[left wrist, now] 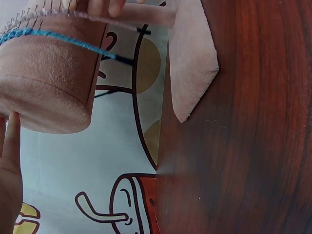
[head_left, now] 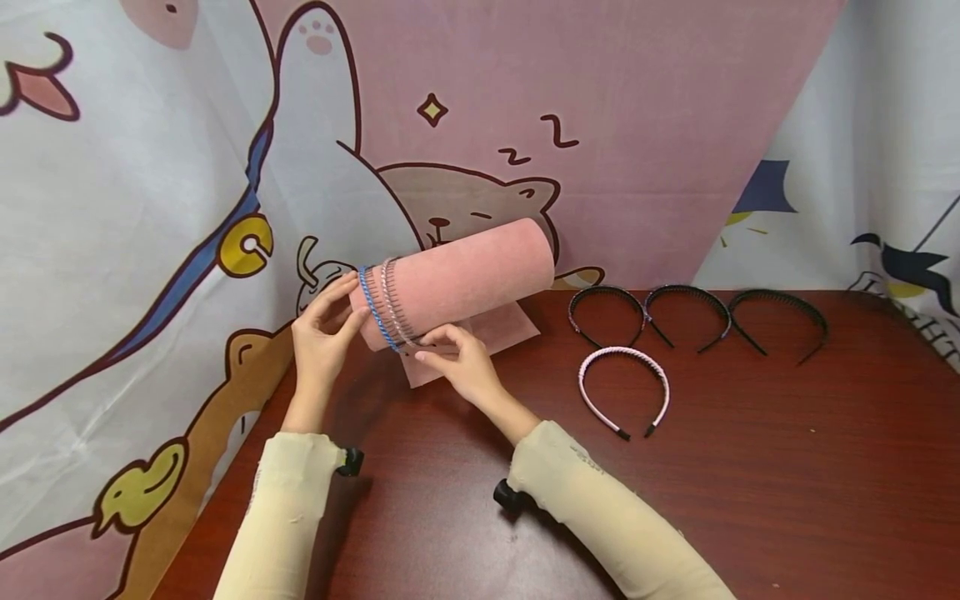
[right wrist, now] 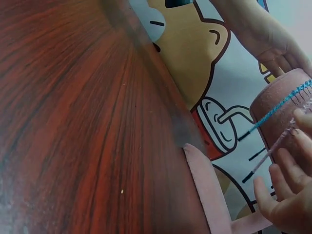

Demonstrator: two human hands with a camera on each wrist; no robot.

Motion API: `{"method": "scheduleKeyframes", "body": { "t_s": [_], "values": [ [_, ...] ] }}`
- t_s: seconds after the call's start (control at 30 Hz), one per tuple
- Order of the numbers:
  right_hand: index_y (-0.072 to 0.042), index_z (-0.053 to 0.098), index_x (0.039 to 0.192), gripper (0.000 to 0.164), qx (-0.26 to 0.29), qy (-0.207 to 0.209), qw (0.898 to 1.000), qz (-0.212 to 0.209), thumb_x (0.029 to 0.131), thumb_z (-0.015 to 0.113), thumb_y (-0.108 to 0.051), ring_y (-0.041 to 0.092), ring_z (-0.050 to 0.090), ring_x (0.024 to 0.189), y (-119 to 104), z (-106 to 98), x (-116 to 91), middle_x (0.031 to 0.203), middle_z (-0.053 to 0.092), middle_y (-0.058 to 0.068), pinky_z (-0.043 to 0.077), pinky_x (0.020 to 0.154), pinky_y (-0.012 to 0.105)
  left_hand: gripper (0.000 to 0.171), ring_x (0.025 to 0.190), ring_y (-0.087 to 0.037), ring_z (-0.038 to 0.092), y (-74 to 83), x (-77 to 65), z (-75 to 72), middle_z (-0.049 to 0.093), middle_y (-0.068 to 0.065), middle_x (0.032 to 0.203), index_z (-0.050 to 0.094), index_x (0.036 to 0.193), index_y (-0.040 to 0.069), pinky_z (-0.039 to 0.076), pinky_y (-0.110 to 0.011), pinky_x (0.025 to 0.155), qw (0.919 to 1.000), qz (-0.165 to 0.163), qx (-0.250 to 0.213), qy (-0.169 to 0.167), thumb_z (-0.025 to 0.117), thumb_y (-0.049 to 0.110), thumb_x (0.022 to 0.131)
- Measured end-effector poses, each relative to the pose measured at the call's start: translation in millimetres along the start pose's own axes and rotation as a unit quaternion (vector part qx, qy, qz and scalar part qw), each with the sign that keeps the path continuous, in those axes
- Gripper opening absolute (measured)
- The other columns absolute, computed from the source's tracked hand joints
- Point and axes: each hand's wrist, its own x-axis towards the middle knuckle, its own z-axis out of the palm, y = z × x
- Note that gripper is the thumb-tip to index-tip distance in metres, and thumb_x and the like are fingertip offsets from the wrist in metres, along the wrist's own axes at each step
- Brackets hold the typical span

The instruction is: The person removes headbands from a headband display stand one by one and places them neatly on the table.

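Observation:
A pink velvety headband stand (head_left: 472,265), a cylinder on a post and flat base (left wrist: 192,63), stands at the back left. Around its left end sit a blue headband (head_left: 377,308) and, just inward, a pale lilac toothed headband (head_left: 392,296). My left hand (head_left: 321,332) touches the cylinder's left end, its thumb extended against it in the left wrist view. With thumb and fingers, my right hand (head_left: 461,367) pinches the lilac headband near its lower end. In the right wrist view, dark tips of the blue headband (right wrist: 273,113) and lilac one hang below the cylinder.
To the right on the brown table (head_left: 750,483) lie three dark headbands in a row, one of them a plain black headband (head_left: 780,293). A pink headband (head_left: 624,352) lies in front of them. A cartoon-printed cloth (head_left: 660,108) hangs behind and at the sides.

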Motion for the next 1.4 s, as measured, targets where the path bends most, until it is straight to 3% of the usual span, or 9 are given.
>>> {"method": "scheduleKeyframes", "body": {
  "t_s": [0.23,0.57,0.7,0.9,1.17,1.4],
  "values": [
    [-0.002,0.061,0.103,0.029,0.004,0.035,0.999,-0.022,0.084,0.08,-0.011,0.034,0.066,0.11,0.5,-4.1,-1.0,0.111,0.069,0.016,0.057,0.097,0.048,0.035,0.119,-0.008,0.064,0.8,0.2,0.0,0.063,-0.027,0.131,0.065,0.118,-0.014,0.056,-0.017,0.092,1.0,0.0,0.005,-0.001,0.072,-0.009,0.084],
    [-0.001,0.062,0.093,0.023,-0.032,0.117,0.991,-0.05,0.081,0.081,-0.006,0.03,0.071,0.091,-4.5,-12.2,1.6,0.092,0.071,0.016,0.062,0.082,0.048,0.035,0.118,-0.008,0.065,0.8,0.9,0.5,0.064,-0.026,0.131,0.065,0.118,-0.015,0.057,-0.018,0.092,1.0,0.004,0.002,-0.002,0.072,-0.01,0.084],
    [-0.002,0.063,0.09,0.02,-0.044,0.134,0.988,-0.068,0.081,0.08,-0.006,0.026,0.072,0.084,-5.7,-16.8,2.5,0.088,0.072,0.014,0.063,0.076,0.043,0.035,0.118,-0.008,0.065,0.3,0.9,0.7,0.063,-0.027,0.131,0.065,0.118,-0.015,0.057,-0.018,0.092,1.0,0.004,0.001,-0.003,0.072,-0.01,0.084],
    [-0.005,0.065,0.09,0.018,-0.066,0.154,0.982,-0.089,0.083,0.08,-0.009,0.019,0.072,0.079,-7.1,-26.4,2.6,0.087,0.074,0.01,0.061,0.069,0.022,0.034,0.118,-0.008,0.065,-0.1,0.6,0.4,0.063,-0.028,0.13,0.065,0.118,-0.014,0.057,-0.018,0.093,1.0,0.003,-0.002,-0.002,0.072,-0.01,0.084],
    [-0.003,0.066,0.092,0.016,-0.063,0.174,0.978,-0.095,0.084,0.079,-0.01,0.023,0.073,0.078,-7.8,-41.1,5.7,0.089,0.075,0.012,0.063,0.072,0.031,0.035,0.12,-0.009,0.064,0.1,1.1,0.5,0.063,-0.027,0.131,0.065,0.118,-0.014,0.056,-0.018,0.094,1.0,0.003,-0.001,-0.003,0.072,-0.009,0.084],
    [-0.003,0.068,0.092,0.018,-0.072,0.189,0.975,-0.092,0.084,0.08,-0.013,0.022,0.073,0.08,-5.6,-54.1,9.3,0.087,0.075,0.012,0.062,0.073,0.025,0.035,0.12,-0.01,0.064,1.9,0.3,0.5,0.062,-0.029,0.13,0.065,0.118,-0.014,0.056,-0.018,0.093,1.0,0.002,0.001,-0.002,0.072,-0.01,0.084]
  ]
}}
